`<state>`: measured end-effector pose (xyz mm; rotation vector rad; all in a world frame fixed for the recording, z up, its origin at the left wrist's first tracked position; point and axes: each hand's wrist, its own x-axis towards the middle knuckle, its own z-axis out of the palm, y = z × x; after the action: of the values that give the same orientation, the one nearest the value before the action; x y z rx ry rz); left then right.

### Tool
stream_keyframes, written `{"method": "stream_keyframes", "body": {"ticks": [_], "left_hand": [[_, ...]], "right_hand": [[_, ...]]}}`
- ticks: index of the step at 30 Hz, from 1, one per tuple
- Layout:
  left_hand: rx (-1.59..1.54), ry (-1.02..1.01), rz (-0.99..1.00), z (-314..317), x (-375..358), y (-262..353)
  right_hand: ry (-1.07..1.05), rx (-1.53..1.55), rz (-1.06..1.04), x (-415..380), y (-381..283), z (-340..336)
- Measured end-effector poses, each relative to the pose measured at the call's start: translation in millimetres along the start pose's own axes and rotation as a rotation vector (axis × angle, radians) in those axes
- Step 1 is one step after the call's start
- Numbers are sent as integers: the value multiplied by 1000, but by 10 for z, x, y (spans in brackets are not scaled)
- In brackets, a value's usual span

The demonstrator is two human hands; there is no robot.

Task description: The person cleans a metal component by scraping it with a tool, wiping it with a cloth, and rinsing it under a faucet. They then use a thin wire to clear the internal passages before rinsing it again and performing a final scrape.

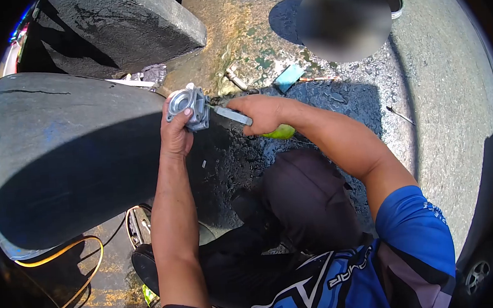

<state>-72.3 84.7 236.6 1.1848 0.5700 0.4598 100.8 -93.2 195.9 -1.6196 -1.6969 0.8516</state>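
Note:
My left hand is wrapped round a silver cast-metal housing, holding it off the ground with a round opening facing up. My thumb presses against its near side. From the right, my right hand grips a flat grey-handled tool. The tool's thin tip reaches the housing's right side; its exact kind is too small to make out. Below my right hand, a yellow-green object shows, partly hidden by the hand.
A large dark cylinder lies at left, with a concrete block behind it. On the wet ground are a light-blue piece, a metal pipe-like part and a thin stick-like item. An orange hose curls at lower left.

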Motion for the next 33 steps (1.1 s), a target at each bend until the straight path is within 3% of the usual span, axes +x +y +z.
{"method": "stream_keyframes", "body": {"ticks": [3,6,9,12,15,18,24,26,28,30,33], "left_hand": [[-2,-30,8,22,15,5],[-9,-47,16,61,16,25],[-24,-54,-1,77,12,7],[-52,-52,-23,82,12,4],[-30,-75,-10,68,28,-22],[-40,-70,-24,12,43,-19],[-82,5,-27,-15,-99,41],[-106,-10,-39,-65,-143,32],[-144,-6,-39,-71,-205,63],[-156,10,-34,-113,-242,60],[-232,50,-47,-165,-269,51]], "right_hand": [[-34,-74,65,108,-20,14],[95,-74,37,84,76,88],[2,-64,110,63,20,29],[36,-77,115,12,99,112],[-104,-309,299,-233,422,245],[-186,-368,637,-614,783,453],[-393,-412,843,-931,1467,433],[-129,-383,872,-886,2036,351],[215,-541,920,-905,2409,239],[226,-678,913,-971,2768,287],[192,-667,993,-975,2619,293]]}}
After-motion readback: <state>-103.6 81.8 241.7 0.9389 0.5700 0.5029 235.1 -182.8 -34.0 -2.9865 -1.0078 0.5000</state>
